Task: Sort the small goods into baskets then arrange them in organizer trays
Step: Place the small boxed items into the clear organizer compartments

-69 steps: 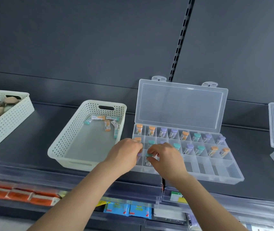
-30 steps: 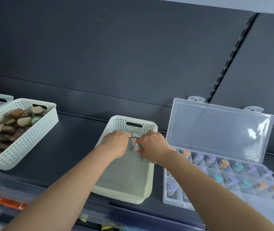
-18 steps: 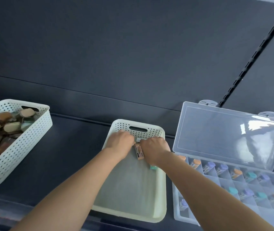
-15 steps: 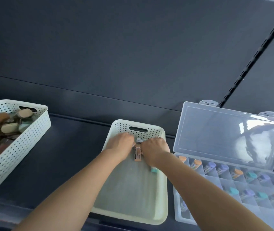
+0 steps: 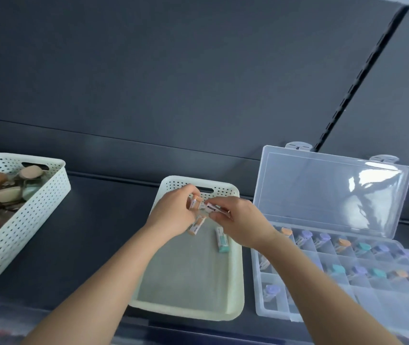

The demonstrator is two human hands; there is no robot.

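Mid-pickup in the centre white perforated plastic basket [image 5: 238, 282]: our left hand [image 5: 173, 216] grips a small orange-capped tube [image 5: 195, 201], our right hand [image 5: 239, 221] pinches a second tube [image 5: 212, 208]. Next: free cells in the clear plastic organizer tray [image 5: 258, 290], lower right.

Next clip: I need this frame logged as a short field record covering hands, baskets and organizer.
left hand: grips an orange-capped tube
right hand: pinches a second tube, cap hidden
middle basket: teal-capped tube lying loose; another orange tube by the left hand, held or loose unclear
organizer tray: lid open, capped tubes in the back rows
left basket: heaped tan and brown oval pieces
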